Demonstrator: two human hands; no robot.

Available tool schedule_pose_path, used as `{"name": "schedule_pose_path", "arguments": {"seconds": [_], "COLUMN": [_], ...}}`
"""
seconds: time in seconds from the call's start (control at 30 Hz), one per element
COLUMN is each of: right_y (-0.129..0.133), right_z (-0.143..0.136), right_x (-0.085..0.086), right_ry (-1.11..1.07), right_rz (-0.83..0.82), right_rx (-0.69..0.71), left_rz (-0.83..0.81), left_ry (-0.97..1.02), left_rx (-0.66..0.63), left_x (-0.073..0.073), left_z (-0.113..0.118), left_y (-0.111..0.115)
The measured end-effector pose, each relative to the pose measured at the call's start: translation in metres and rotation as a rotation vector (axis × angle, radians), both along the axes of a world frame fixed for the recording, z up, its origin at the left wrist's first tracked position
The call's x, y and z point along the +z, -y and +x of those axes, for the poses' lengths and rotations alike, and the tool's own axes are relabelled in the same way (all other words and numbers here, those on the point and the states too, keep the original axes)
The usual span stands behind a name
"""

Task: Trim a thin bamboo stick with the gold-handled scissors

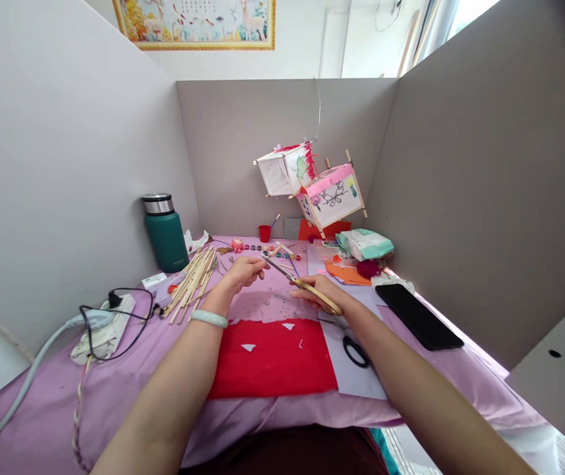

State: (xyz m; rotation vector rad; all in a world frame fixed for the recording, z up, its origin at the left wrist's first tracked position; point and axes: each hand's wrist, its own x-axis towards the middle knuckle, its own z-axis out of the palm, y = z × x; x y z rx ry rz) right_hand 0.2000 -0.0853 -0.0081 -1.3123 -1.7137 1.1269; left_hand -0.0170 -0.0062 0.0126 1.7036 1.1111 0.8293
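My right hand [322, 291] grips a pair of scissors with tan-yellow handles [318, 295]. Their blades [280, 269] point up and left, with the tips close to the fingers of my left hand [246, 272]. That hand is closed in a pinch; whatever is between its fingertips is too small to make out. Below both hands lies a red sheet [275, 366] with white scraps [248, 348] on it. A second pair of scissors with black handles [356, 353] rests on white paper [349, 379], partly under my right forearm.
Wooden sticks [190, 284], a green bottle [166, 234] and a power strip [107, 330] are on the left. Two paper lanterns [334, 198] hang at the back. On the right are a black phone [418, 316] and a tissue pack [365, 244]. Grey partitions [490, 198] enclose the table.
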Motion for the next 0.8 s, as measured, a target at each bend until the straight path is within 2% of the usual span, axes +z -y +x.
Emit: {"name": "schedule_pose_path", "arguments": {"seconds": [0.1, 0.27, 0.37, 0.43, 0.53, 0.7, 0.8], "right_y": [0.000, -0.004, -0.006, -0.007, -0.006, -0.003, -0.003], "right_z": [0.000, -0.001, -0.001, -0.001, -0.001, 0.000, 0.001], "right_x": [0.000, -0.004, -0.005, -0.005, -0.004, -0.003, -0.003], "right_ry": [0.005, 0.000, 0.001, 0.007, 0.013, 0.012, 0.016], "right_rz": [0.003, -0.002, -0.011, -0.010, -0.009, -0.005, 0.001], "right_rx": [-0.012, -0.052, -0.066, -0.069, -0.057, -0.021, -0.008], "left_rz": [0.081, 0.452, 0.569, 0.600, 0.539, 0.204, 0.126], "left_ry": [-0.080, -0.365, -0.410, -0.404, -0.341, -0.158, -0.137], "left_rx": [0.068, 0.213, 0.290, 0.288, 0.242, 0.138, 0.099], "left_x": [0.000, -0.005, -0.009, -0.010, -0.010, -0.006, -0.005], "left_z": [0.003, 0.012, 0.015, 0.015, 0.012, 0.005, 0.004], "left_y": [0.000, -0.001, -0.001, -0.002, -0.004, -0.005, -0.004]}}
